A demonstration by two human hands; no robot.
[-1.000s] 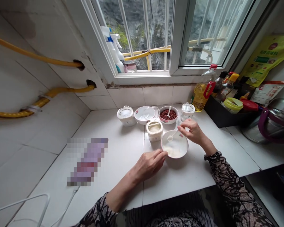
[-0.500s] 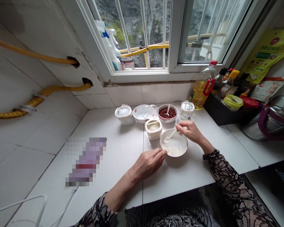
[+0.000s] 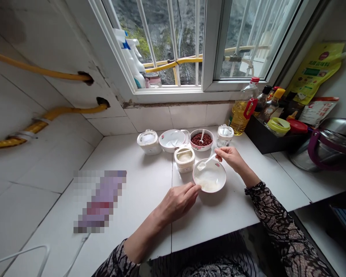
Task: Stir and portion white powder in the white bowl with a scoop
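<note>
Between my thumb and fingers, my right hand (image 3: 230, 157) pinches the handle of a small white spoon (image 3: 202, 166), its tip over the left part of a white bowl (image 3: 217, 177). Some pale white stuff lies in the bowl's bottom. My left hand (image 3: 182, 199) grips the bowl's lower left rim with closed fingers. Just left of the bowl stands an open square jar (image 3: 185, 164) with whitish contents. Behind are a bowl of dark red beans (image 3: 201, 140) with a white spoon in it, and a white bowl (image 3: 172, 139) with a clear lid beside it.
A lidded white jar (image 3: 148, 142) and a clear-lidded jar (image 3: 225, 135) flank the bowls. An oil bottle (image 3: 240, 113), a black condiment box (image 3: 258, 135) and a steel pot (image 3: 328, 148) stand right. A blurred purple object (image 3: 105, 200) with a white cable (image 3: 77, 254) lies left.
The spoon in my right hand has risen slightly from inside the bowl toward its upper left rim. My left hand keeps its hold. The whole view has shifted a little.
</note>
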